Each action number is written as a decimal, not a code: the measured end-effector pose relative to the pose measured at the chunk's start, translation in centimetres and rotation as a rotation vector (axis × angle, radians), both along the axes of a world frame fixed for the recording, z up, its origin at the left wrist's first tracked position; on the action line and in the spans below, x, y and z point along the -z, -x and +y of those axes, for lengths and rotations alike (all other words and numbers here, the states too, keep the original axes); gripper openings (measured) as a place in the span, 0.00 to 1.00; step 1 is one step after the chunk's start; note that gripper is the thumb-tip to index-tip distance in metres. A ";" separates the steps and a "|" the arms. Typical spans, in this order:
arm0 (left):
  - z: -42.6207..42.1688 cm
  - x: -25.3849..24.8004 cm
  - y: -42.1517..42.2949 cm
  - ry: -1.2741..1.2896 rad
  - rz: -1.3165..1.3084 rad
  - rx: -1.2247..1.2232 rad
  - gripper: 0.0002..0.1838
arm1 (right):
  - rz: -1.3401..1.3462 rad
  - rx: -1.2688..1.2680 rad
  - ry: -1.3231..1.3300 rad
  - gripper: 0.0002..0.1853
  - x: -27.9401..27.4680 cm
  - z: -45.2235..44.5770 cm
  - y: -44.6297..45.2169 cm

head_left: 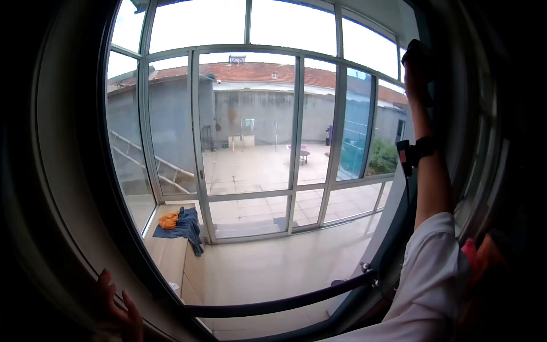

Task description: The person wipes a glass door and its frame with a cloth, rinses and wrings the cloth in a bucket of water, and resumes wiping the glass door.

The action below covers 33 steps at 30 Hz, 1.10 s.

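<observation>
High on the right, my right hand (417,65) is raised against the dark edge of the window frame, fingers wrapped round something dark that I cannot make out. A black device is strapped at that wrist, with a cable hanging down. My left hand (119,310) is low at the left, close to the frame's left side, its fingers apart and nothing visible in them. Between the two hands lies the window opening, with a dark bar (279,308) across its lower part.
Beyond the opening, a wooden cabinet (170,249) bears a blue-grey cloth (186,227) and an orange cloth (168,220). Behind are glazed panels with grey frames, and a paved yard (250,168) with a small round table (304,154). Metal fittings (367,268) sit at the bar's right end.
</observation>
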<state>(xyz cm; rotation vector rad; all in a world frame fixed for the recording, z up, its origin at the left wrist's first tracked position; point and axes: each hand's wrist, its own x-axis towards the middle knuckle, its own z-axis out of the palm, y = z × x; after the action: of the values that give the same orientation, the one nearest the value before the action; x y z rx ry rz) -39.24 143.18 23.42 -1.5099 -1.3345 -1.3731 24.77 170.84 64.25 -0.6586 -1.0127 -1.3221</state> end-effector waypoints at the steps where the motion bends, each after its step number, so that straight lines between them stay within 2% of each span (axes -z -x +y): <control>1: 0.3 0.4 -0.1 0.038 0.068 -0.013 0.19 | 0.066 0.034 0.134 0.19 0.8 0.2 -2.6; 3: 0.5 -0.6 -2.0 0.097 0.136 -0.026 0.18 | 0.134 0.085 0.281 0.20 2.2 -0.4 -5.4; 5: 0.8 -0.9 -5.2 0.119 0.071 -0.016 0.19 | 0.296 -0.069 0.409 0.23 3.2 -1.2 -6.3; 8: 3.4 0.1 -7.5 0.086 -0.041 0.072 0.18 | 0.314 -0.204 0.291 0.25 3.5 -1.5 -3.2; 9: 4.6 0.0 -8.6 0.048 -0.040 0.183 0.18 | 0.161 -0.009 0.135 0.20 2.4 0.7 -2.9; 10: 5.6 -0.6 -10.4 0.014 -0.035 0.287 0.18 | -0.197 0.192 0.064 0.12 1.6 1.1 -0.6; 13: 7.8 -4.8 -16.0 -0.038 0.145 0.457 0.22 | -0.602 0.045 0.070 0.15 1.9 -2.5 16.1; 14: 8.6 -6.2 -17.6 -0.074 0.209 0.538 0.22 | -0.743 -0.011 0.147 0.22 2.5 -5.1 20.8; 16: 10.0 -7.7 -19.8 -0.117 0.254 0.557 0.21 | -0.857 -0.081 0.045 0.22 0.5 -4.9 20.3; 18: 10.6 -7.2 -20.3 -0.151 0.237 0.553 0.19 | -0.583 0.101 0.207 0.21 -2.5 -5.2 16.0; 19: 10.3 -6.4 -19.6 -0.101 0.226 0.504 0.19 | -0.588 0.238 -0.034 0.20 -5.8 -2.4 11.0; 20: 9.8 -5.1 -18.5 -0.052 0.212 0.450 0.19 | -0.459 -0.168 0.365 0.18 -7.1 -3.4 7.1; 21: 8.5 -3.7 -17.0 0.039 0.187 0.360 0.18 | -0.426 0.114 0.291 0.17 -8.2 -1.8 1.6; 22: 7.6 -2.3 -15.3 0.110 0.169 0.296 0.17 | -0.292 0.139 0.371 0.18 -8.1 -0.2 -0.9; 23: 6.9 -0.8 -13.6 0.138 0.125 0.250 0.16 | -0.228 0.089 0.278 0.20 -8.1 0.6 -3.5; 24: 5.6 0.0 -12.0 0.193 0.090 0.236 0.19 | -0.166 0.033 0.183 0.22 -8.2 1.5 -6.1; 25: 4.7 1.6 -9.9 0.203 0.108 0.087 0.19 | -0.109 -0.026 0.090 0.25 -8.3 2.3 -8.7; 26: 3.1 1.5 -9.6 0.249 0.091 -0.068 0.18 | -0.108 0.021 -0.096 0.25 -7.9 2.2 -9.3; 27: 2.1 1.5 -8.5 0.225 0.089 -0.153 0.18 | -0.111 0.018 -0.097 0.25 -7.8 1.0 -8.5; 28: 0.8 2.3 -7.1 0.216 0.075 -0.245 0.19 | 0.067 -0.068 0.133 0.27 -8.1 -0.3 -6.8; 29: 0.2 2.2 -6.1 0.206 0.078 -0.226 0.19 | 0.255 -0.145 0.374 0.29 -7.8 -1.1 -5.2; 30: 0.3 1.3 -6.4 0.155 0.071 -0.208 0.18 | 0.149 -0.056 0.133 0.32 -8.8 0.2 -3.8; 31: 0.2 -0.3 -7.1 0.126 0.073 -0.127 0.17 | 0.013 -0.039 0.038 0.29 -11.1 3.0 -3.2; 32: 0.4 -1.8 -7.8 0.096 0.134 -0.094 0.18 | -0.039 -0.008 0.263 0.26 -11.5 2.3 1.5; 33: 0.7 -2.6 -8.2 0.073 0.150 -0.056 0.18 | -0.260 0.252 0.082 0.21 -11.1 1.9 6.5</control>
<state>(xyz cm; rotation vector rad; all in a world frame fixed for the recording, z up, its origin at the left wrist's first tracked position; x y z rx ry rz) -31.02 143.90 26.05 -1.5785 -1.3348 -1.1645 18.31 172.75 75.37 -0.7063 -1.2286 -1.6239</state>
